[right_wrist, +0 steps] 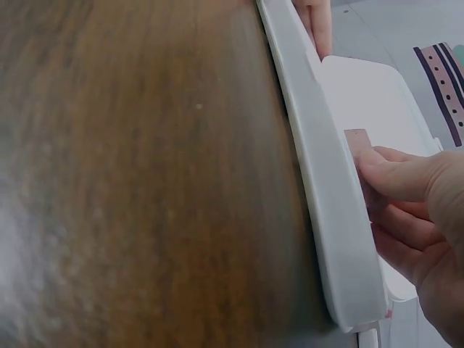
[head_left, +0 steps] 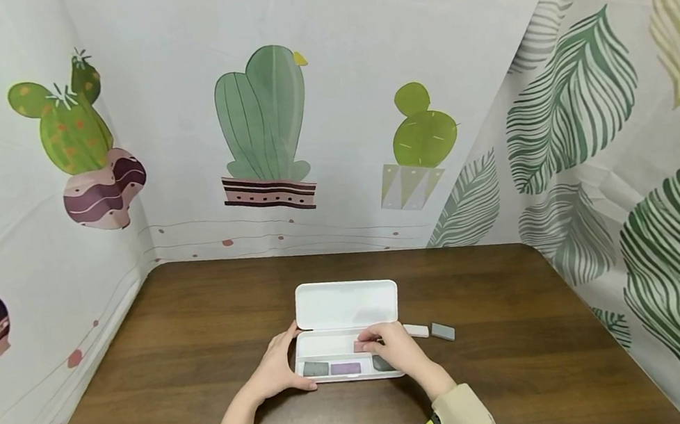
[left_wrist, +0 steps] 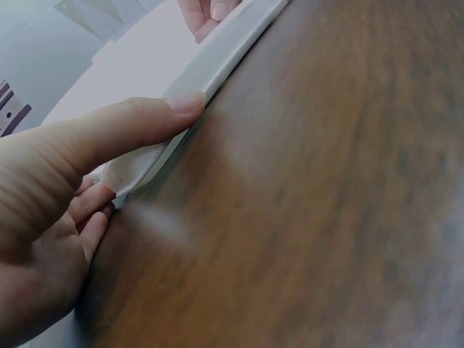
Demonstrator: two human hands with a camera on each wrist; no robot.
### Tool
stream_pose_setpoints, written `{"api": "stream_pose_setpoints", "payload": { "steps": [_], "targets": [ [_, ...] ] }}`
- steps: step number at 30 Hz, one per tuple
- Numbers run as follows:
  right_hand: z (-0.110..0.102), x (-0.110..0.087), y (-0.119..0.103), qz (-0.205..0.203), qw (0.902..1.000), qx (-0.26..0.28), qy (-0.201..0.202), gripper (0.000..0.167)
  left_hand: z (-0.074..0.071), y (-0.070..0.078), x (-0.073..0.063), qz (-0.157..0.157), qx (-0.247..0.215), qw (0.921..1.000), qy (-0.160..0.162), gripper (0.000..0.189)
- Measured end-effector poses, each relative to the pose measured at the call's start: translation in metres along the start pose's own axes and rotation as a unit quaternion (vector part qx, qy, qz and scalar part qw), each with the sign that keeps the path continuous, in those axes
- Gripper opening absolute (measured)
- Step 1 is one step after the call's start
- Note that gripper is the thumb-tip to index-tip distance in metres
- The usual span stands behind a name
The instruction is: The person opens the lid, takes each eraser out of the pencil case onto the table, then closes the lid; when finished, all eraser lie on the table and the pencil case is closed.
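A white hinged case (head_left: 323, 342) lies on the table with its lid (head_left: 347, 302) raised toward the back. My left hand (head_left: 276, 367) grips its left end, thumb along the front wall and fingers round the far side. Between the thumb and fingers of my right hand (head_left: 396, 347) is a small pink block (right_wrist: 357, 139), held over the right half of the case. Along the front of the case lie a grey-green block (head_left: 316, 368), a purple block (head_left: 346, 369) and a dark grey block (head_left: 382, 364), the last partly hidden by the right hand.
Just right of the case, a white block (head_left: 416, 330) and a grey block (head_left: 443, 331) lie on the brown wooden table (head_left: 522, 373). Printed cloth (head_left: 340, 100) with cacti and leaves hangs behind and along both sides.
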State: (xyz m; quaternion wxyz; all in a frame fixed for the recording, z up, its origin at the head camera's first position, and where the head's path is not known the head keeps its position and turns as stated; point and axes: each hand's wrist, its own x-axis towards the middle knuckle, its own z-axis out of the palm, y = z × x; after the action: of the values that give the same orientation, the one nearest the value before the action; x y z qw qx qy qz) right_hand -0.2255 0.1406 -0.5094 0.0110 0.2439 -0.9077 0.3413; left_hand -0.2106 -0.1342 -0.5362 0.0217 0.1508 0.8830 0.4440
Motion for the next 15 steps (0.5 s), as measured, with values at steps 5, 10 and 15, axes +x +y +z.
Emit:
{"api": "stream_pose_setpoints", "payload": {
  "steps": [5, 10, 15],
  "targets": [
    [-0.007, -0.002, -0.004, 0.003, 0.9996, 0.01, 0.028, 0.014, 0.0, -0.001, 0.0, -0.002, -0.001, 1.0, 0.0, 0.13],
    [-0.019, -0.008, -0.001, -0.004, 0.9976, 0.004, 0.069, 0.013, 0.001, -0.002, 0.0, -0.005, 0.0, 1.0, 0.002, 0.13],
    [-0.034, -0.017, 0.013, 0.008, 0.9928, -0.006, 0.119, 0.011, 0.001, -0.002, 0.0, -0.004, 0.0, 1.0, 0.002, 0.13]
  ]
}}
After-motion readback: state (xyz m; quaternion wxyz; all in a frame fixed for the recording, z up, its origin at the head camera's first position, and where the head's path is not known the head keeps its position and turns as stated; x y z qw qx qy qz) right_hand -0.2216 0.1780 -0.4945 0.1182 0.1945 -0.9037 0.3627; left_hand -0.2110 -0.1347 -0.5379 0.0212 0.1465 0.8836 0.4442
